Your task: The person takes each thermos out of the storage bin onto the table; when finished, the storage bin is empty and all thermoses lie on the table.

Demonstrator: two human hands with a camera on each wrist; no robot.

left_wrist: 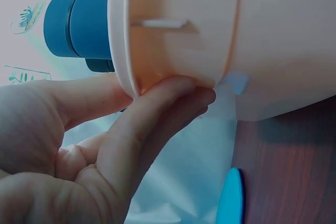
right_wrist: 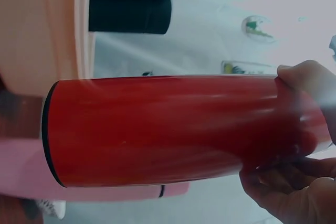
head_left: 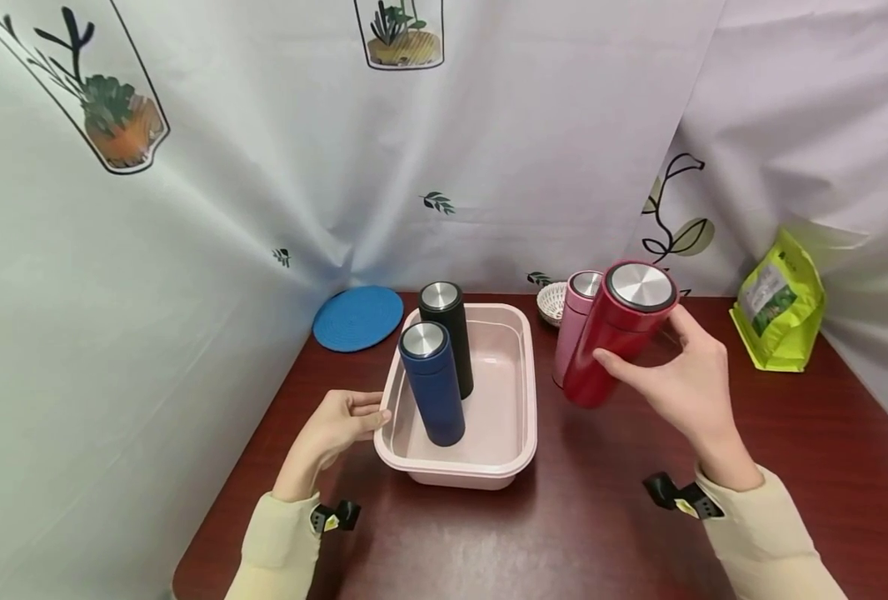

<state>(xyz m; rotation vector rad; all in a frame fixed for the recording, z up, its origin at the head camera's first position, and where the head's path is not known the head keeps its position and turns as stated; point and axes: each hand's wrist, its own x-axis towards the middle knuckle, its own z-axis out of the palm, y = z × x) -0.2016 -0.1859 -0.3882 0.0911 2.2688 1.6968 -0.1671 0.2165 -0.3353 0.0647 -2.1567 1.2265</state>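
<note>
My right hand [head_left: 687, 379] grips a red thermos bottle [head_left: 615, 342] near its top, thumb on one side and fingers on the other. In the right wrist view the red bottle's black-rimmed base hangs beside the basin, off the table. My left hand [head_left: 346, 425] pinches the left rim of a pale pink plastic basin [head_left: 528, 400], thumb over the rim and fingers under it, as the left wrist view shows. Inside the basin stand a blue thermos bottle [head_left: 438, 392] and a black thermos bottle [head_left: 455, 333]. A pink thermos bottle [head_left: 570, 333] stands behind the red one, partly hidden.
A blue round mat [head_left: 357, 318] lies at the back left of the dark red table [head_left: 489, 542]. A small white woven basket [head_left: 551, 302] sits behind the pink bottle. At the far right stands a yellow-green pouch [head_left: 783, 308]. Hanging white cloth [head_left: 549, 150] borders the back and sides.
</note>
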